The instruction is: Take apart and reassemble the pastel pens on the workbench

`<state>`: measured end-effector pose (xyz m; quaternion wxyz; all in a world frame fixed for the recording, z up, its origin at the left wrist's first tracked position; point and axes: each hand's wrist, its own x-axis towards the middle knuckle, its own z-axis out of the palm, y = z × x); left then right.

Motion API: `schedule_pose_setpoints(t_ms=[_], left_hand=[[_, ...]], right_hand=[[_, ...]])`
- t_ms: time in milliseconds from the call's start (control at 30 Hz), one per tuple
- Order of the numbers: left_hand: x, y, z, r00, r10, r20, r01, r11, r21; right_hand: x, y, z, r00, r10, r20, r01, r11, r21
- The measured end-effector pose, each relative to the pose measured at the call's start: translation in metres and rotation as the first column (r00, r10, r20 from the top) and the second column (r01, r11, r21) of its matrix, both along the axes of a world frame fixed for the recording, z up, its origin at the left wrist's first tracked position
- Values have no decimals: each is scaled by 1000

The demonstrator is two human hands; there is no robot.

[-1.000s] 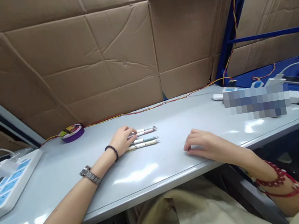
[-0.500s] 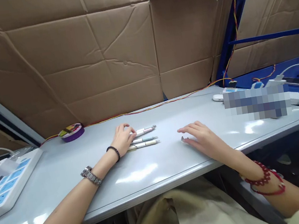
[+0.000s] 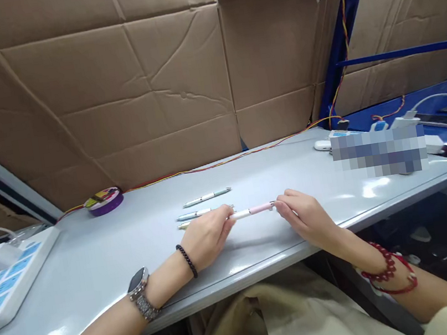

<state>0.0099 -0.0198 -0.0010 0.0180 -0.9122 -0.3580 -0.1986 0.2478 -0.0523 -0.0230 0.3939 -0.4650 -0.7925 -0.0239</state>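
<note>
A white and pink pen (image 3: 260, 208) is held level above the table between both hands. My left hand (image 3: 208, 236) pinches its white end, fingers closed. At the pink end, the fingers of my right hand (image 3: 304, 216) are closed on the tip. Behind my left hand a white and green pen (image 3: 206, 197) lies on the table. Nearer, a light blue pen (image 3: 192, 214) lies beside a yellowish pen (image 3: 183, 225), both partly hidden by my left hand.
A purple tape roll (image 3: 105, 202) sits at the back left. A white power strip (image 3: 11, 277) with a plugged-in charger is at the left. Along the cardboard wall (image 3: 144, 89) runs a thin cable. Chargers and a blurred-out item stand at the right.
My left hand has lifted the pink pen from the group and brought it right and nearer. My right hand has closed on its other end.
</note>
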Motion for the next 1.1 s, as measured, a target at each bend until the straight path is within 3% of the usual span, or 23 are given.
schedule_pose_setpoints(t_ms=[167,367,500,700,867,1100], left_hand=[[2,-5,-5,996,-57,-73,61,996,58],[2,-1,-8,980,-147,-134,171,968,184],[2,0,-7,981,-175,-82,189,954,231],[2,-1,-4,957,-253,-141,284,914,289],[3,-4,-2,960,-243,-139,278,891,359],[2,-3,-4,957,-274,-99,291,880,375]], right_hand=[[-3,-5,0,996,66,-59,-63,996,62],[-10,-6,1,987,152,-52,-155,987,-50],[-16,-8,-4,983,173,-67,-172,985,20],[-21,-8,-8,982,184,-44,-180,981,70],[-19,-5,-7,980,180,-84,-184,982,-40],[-16,-4,-7,965,203,-164,-206,979,3]])
